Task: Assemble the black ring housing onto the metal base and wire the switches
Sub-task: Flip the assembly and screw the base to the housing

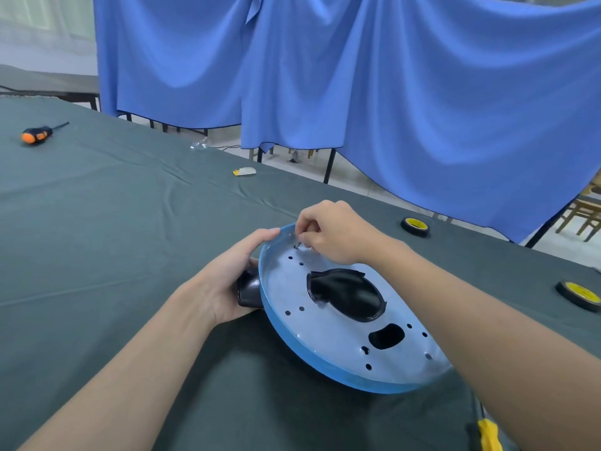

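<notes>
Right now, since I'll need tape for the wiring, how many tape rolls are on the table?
2. The far tape roll lies just beyond the right hand; the near tape roll sits at the picture's right edge. Others may be out of view.

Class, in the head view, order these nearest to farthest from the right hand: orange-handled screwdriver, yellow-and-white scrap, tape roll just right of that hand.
1. tape roll, just right of the right hand.
2. yellow-and-white scrap, farther back, to the left.
3. orange-handled screwdriver, far off to the left.
</notes>
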Tool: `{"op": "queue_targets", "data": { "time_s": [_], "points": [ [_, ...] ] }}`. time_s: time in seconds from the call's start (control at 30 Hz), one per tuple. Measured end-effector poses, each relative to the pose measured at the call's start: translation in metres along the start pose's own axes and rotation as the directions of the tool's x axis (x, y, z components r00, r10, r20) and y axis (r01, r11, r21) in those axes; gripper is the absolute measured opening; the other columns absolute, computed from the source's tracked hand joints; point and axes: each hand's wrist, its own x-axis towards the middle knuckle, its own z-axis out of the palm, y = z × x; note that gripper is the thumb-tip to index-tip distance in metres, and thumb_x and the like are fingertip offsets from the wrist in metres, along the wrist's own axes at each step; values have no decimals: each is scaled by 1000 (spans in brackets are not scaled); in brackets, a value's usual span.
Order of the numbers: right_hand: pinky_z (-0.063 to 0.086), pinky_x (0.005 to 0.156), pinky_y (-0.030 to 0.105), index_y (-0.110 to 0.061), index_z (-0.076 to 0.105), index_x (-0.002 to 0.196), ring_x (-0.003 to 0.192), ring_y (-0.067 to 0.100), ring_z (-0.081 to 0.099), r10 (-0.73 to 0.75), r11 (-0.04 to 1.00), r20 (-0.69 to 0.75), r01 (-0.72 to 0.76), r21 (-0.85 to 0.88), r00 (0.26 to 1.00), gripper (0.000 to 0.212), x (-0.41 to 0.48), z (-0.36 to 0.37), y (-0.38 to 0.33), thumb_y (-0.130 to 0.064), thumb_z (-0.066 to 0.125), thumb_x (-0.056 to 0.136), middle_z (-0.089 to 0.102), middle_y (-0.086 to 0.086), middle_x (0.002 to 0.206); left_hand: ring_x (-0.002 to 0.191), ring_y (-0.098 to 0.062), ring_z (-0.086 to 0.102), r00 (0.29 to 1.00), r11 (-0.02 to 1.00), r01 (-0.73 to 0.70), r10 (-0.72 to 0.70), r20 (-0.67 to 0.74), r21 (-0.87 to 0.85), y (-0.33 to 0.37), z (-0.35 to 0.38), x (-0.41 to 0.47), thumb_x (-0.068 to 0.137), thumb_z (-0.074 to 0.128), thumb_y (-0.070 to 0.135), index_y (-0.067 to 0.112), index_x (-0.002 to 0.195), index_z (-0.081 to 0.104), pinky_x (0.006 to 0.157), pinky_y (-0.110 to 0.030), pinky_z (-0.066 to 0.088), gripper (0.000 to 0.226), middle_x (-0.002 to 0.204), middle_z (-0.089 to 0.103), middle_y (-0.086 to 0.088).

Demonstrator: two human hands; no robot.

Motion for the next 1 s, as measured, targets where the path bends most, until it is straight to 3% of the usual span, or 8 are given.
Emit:
{"op": "queue_targets", "data": {
  "time_s": [0.13, 0.27, 0.33, 0.47, 0.67, 0.77, 0.87, 1.0],
  "points": [
    [40, 74, 32, -22, 47, 98, 91, 21, 47, 4, 999, 69, -1, -43, 998, 8, 4, 5, 1, -16, 50, 94, 53, -7, 78, 95, -29, 58, 1000, 1000, -1, 1, 21, -23, -1, 0, 1, 67, 80, 54, 8, 94, 73, 94, -39, 45, 54, 106, 66, -12],
    [40, 65, 36, -23, 32, 114, 81, 26, 48, -28, 1000, 119, 29, 0, 993, 31, 9, 3, -1, -10, 45, 90, 53, 6, 78, 96, -30, 50, 1000, 1000, 1, 0, 18, -25, 0, -1, 2, 66, 81, 55, 8, 98, 68, 88, -38, 42, 59, 108, 59, -13],
    [40, 74, 36, -23, 41, 119, 86, 23, 44, -39, 994, 176, 55, -92, 984, 31, 12, 2, -3, -10, 44, 92, 49, -5, 76, 94, -29, 52, 1000, 1000, 5, -5, 15, -20, 0, -2, 4, 65, 81, 57, 8, 95, 69, 86, -37, 43, 59, 105, 60, -13],
    [33, 75, 30, -23, 48, 92, 87, 20, 38, -43, 983, 135, 66, -172, 990, 11, 17, -1, -5, -12, 46, 95, 44, -16, 70, 86, -29, 56, 1000, 999, 25, -25, -5, -41, -2, -2, 6, 69, 74, 69, 7, 89, 68, 82, -37, 46, 65, 92, 64, -12],
    [44, 69, 31, -13, 60, 93, 71, 17, 55, -50, 999, -33, 49, -16, 998, 8, 10, -25, -3, -9, 53, 92, 59, -7, 66, 67, -30, 70, 999, 987, 19, -24, -29, -157, 1, 6, 0, 92, 63, 41, -4, 94, 66, 59, -37, 59, 45, 86, 70, -18],
    [46, 64, 24, -12, 62, 90, 56, 10, 55, -29, 985, -106, 47, 166, 994, 10, 6, -30, 1, -5, 56, 93, 60, -8, 59, 90, -33, 69, 999, 986, 8, -16, -49, -169, 2, 10, -2, 94, 62, 32, -5, 110, 60, 88, -46, 58, 41, 105, 68, -21],
    [49, 71, 30, -16, 62, 87, 56, 10, 56, -56, 982, -115, 76, 175, 992, 13, 5, -27, 1, -6, 57, 93, 64, 0, 63, 94, -34, 67, 999, 988, 1, -10, -53, -155, 3, 10, -4, 95, 61, 30, -5, 108, 58, 96, -46, 54, 37, 108, 66, -21],
    [48, 76, 39, -17, 64, 90, 67, 19, 59, -86, 991, -127, 98, 90, 988, 11, 10, -15, -2, -8, 58, 93, 64, -1, 66, 66, -26, 69, 999, 986, 8, -13, -31, -168, 2, 6, -2, 96, 60, 29, -4, 93, 60, 71, -37, 61, 33, 82, 68, -15]
  ]
}}
